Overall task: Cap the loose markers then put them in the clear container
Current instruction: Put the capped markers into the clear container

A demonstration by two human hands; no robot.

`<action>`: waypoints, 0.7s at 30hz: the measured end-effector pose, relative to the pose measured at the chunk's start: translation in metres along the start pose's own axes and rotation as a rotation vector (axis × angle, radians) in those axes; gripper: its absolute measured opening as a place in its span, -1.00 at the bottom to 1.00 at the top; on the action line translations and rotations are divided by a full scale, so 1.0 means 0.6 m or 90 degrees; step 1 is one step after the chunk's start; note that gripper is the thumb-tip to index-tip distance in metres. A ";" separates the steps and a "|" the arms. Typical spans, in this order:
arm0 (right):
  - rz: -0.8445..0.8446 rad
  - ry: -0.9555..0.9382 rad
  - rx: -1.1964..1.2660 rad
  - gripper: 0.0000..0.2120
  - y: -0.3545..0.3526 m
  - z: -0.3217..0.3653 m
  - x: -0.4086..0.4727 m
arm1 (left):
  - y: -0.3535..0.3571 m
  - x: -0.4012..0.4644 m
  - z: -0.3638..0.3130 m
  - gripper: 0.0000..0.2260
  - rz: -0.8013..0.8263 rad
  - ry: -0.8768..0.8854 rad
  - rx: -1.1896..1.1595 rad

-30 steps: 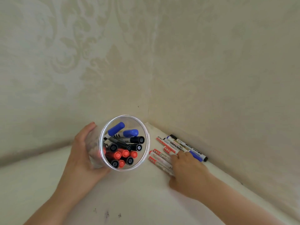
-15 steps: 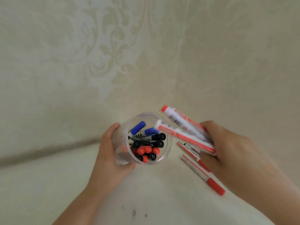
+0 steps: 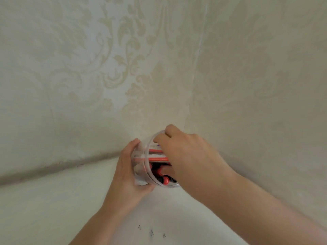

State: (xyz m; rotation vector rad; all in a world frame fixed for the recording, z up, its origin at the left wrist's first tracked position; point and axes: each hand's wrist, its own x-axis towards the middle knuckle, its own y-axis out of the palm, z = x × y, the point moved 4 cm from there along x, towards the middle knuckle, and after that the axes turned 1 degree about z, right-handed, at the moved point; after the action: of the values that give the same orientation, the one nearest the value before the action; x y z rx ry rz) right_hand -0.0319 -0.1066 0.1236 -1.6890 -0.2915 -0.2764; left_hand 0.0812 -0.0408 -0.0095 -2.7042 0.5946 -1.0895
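A: What's the room like?

B: A pale bench (image 3: 53, 209) runs into a corner where two walls (image 3: 88, 68) meet, both papered in a cream damask pattern. A few dark specks (image 3: 151, 233) mark the bench near the bottom edge.

A: And the hands?

B: The left hand (image 3: 127, 175) is curled around the side of the clear container (image 3: 141, 167), thumb at its upper rim, gripping it tilted with the mouth facing right. The right hand (image 3: 184, 152) covers that mouth, fingers bent down into it. It lies on the red-and-white markers (image 3: 157, 156) lying across the opening, but I cannot tell whether it is clamped on them. More markers, red and black caps, show in the lower part of the container.

A: What has changed from half a second ago?

B: Then the right hand held a bundle of red markers just outside the rim, and two more lay on the bench beside it. Now the bundle is in the container, the hand is over the opening, and no loose markers show on the bench.
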 end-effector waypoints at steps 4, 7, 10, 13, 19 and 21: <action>-0.162 0.076 0.387 -0.79 0.013 -0.027 0.000 | -0.003 0.000 -0.004 -0.05 -0.020 0.008 0.025; -0.301 0.167 0.497 -0.92 0.027 -0.021 0.001 | 0.002 -0.003 -0.009 -0.05 -0.017 0.004 0.031; -0.260 0.240 0.673 -0.90 0.046 -0.005 0.016 | 0.001 -0.002 -0.007 -0.08 -0.022 -0.011 0.015; -0.070 0.262 0.921 -0.83 0.042 -0.005 0.014 | -0.006 0.000 0.000 -0.07 -0.031 -0.038 -0.013; -0.118 0.031 0.493 -0.89 0.043 -0.016 -0.011 | -0.007 0.003 -0.002 -0.08 -0.031 -0.025 -0.033; -0.144 0.031 0.498 -0.85 0.049 -0.015 -0.016 | -0.003 0.000 -0.006 -0.07 -0.011 -0.017 -0.019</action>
State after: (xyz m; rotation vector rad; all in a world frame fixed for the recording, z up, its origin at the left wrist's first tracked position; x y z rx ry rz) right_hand -0.0310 -0.1200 0.0941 -0.8765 -0.4822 -0.3167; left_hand 0.0794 -0.0390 -0.0066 -2.7507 0.5888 -1.0542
